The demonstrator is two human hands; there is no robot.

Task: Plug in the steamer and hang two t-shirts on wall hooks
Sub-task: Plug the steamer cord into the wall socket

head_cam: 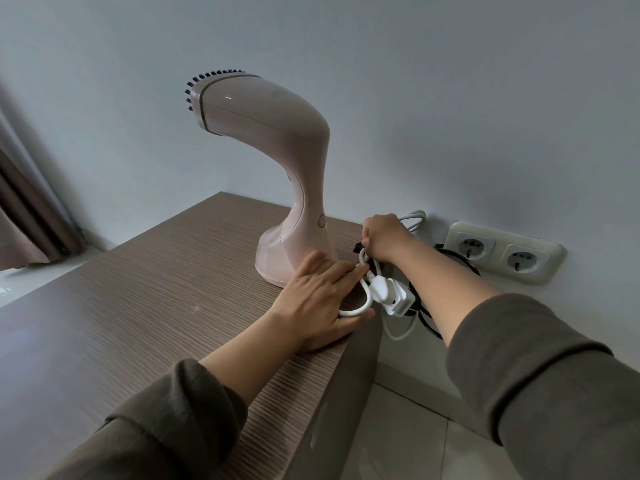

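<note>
While steamer (277, 161) stands upright, left hand (318, 299), right hand (382, 239) seemingly gripping cord (367, 289)

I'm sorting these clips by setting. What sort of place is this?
Probably a room in a home, perhaps a bedroom: a garment steamer stands on a wood-grain cabinet, beside a double wall socket, with a curtain at the left.
</note>
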